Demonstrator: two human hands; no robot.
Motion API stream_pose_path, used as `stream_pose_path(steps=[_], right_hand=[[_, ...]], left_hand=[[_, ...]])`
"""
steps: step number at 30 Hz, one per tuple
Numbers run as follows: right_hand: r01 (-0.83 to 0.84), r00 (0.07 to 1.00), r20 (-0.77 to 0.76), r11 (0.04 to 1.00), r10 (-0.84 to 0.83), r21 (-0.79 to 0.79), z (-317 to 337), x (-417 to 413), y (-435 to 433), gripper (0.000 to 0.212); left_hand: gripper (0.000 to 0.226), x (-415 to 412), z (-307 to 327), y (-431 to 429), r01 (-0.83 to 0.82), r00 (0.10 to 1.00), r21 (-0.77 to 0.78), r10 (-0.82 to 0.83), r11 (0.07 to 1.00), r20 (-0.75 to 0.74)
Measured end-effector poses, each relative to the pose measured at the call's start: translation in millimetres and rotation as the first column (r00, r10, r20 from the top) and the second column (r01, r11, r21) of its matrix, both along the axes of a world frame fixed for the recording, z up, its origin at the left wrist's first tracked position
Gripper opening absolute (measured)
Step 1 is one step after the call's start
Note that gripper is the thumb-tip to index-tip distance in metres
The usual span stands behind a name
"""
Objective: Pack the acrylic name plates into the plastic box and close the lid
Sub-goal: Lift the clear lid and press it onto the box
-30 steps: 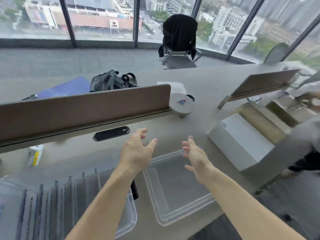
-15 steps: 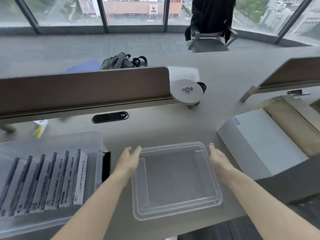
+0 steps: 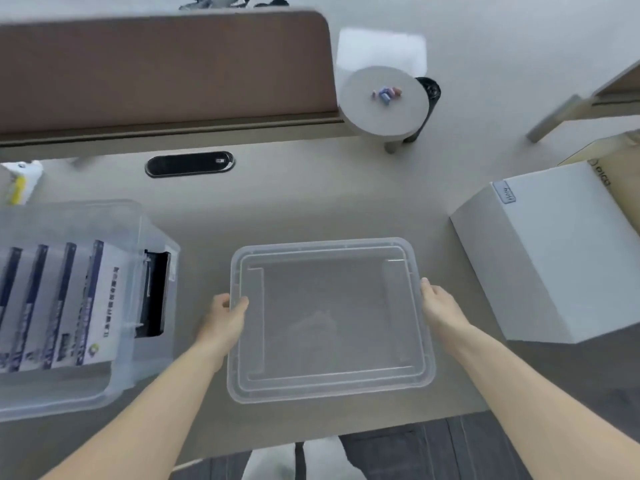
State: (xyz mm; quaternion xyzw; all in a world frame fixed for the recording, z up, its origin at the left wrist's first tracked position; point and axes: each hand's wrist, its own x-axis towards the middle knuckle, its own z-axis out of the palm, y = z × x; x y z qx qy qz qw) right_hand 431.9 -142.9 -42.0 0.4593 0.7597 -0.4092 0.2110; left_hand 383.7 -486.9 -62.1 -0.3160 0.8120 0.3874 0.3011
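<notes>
A clear plastic lid (image 3: 329,341) lies flat on the desk in front of me. My left hand (image 3: 223,317) grips its left edge, with the thumb curled over the rim. My right hand (image 3: 438,306) holds the right edge, its fingers hidden under the rim. To the left stands the clear plastic box (image 3: 131,368), uncovered. Several acrylic name plates (image 3: 69,306) stand upright in it in a row, white with dark blue stripes. A black latch (image 3: 154,292) shows on the box's right side.
A white carton (image 3: 554,251) sits close to the lid on the right, with a brown cardboard box (image 3: 616,161) behind it. A brown divider panel (image 3: 166,64), a round grey stand (image 3: 384,98) and a black cable slot (image 3: 189,163) lie further back. A white bottle (image 3: 19,181) is at far left.
My view has tilted down onto the desk. Both hands went from hovering open above the lid to its left and right edges and took hold of it.
</notes>
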Motion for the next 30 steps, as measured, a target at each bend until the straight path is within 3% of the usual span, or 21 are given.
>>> stream_pose_path(steps=[3,11,17,21,25,30], right_hand=[[-0.003,1.0,0.015,1.0,0.003,0.008,-16,3,3,0.054],[0.031,0.998,-0.06,0.998,-0.028,0.052,-21,-2,0,0.042],[0.141,0.957,-0.263,0.989,-0.126,0.039,25,1,10,0.038],[0.225,0.885,-0.407,0.973,-0.225,-0.048,75,7,12,0.024],[0.206,0.786,-0.575,0.973,-0.226,-0.101,137,1,15,0.013],[0.108,0.688,-0.716,0.992,-0.122,-0.065,202,-10,0,0.027]], left_hand=[[0.048,-5,-9,3,-0.016,0.997,-0.075,0.01,0.997,-0.079],[0.038,-20,-16,10,-0.119,0.974,-0.055,0.105,0.991,-0.202],[0.033,-38,30,10,-0.108,0.94,0.048,0.118,0.993,-0.32],[0.033,-44,85,20,-0.131,0.848,0.121,0.174,0.984,-0.5],[0.019,-47,152,20,-0.149,0.682,0.212,0.256,0.966,-0.685],[0.019,-51,220,-13,-0.16,0.539,0.288,0.328,0.944,-0.776]])
